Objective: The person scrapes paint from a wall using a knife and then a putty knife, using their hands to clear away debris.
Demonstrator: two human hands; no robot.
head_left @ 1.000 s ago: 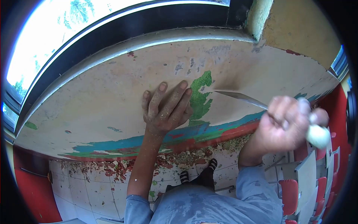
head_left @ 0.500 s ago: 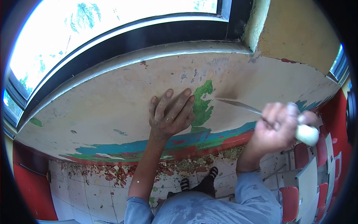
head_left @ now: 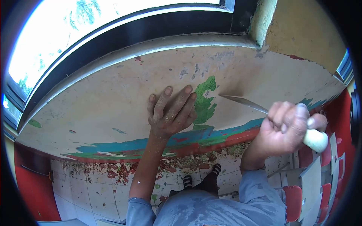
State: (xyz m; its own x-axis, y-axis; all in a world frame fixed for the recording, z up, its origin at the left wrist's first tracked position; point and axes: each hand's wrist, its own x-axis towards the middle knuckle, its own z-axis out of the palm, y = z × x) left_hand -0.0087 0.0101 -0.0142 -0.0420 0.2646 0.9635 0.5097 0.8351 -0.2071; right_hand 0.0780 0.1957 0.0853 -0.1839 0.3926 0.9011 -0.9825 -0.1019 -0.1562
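My left hand lies against the wall, fingers stretched upward and dusty, just left of a ragged patch of green paint. In my right hand is a scraper, gripped by its pale, rounded handle, the fingers closed around it. The thin metal blade points left, its tip close to the right edge of the green patch. Around the patch the wall surface is bare and whitish, with small grey chips above.
A window with a dark frame runs above the wall. Blue, green and red paint bands remain lower down. Paint flakes litter the tiled floor near my feet. Red-backed chairs stand at the right.
The scraper and my right hand have shifted slightly, with the handle end a little lower and farther right. My left hand stays beside the green patch. The view has tilted slightly.
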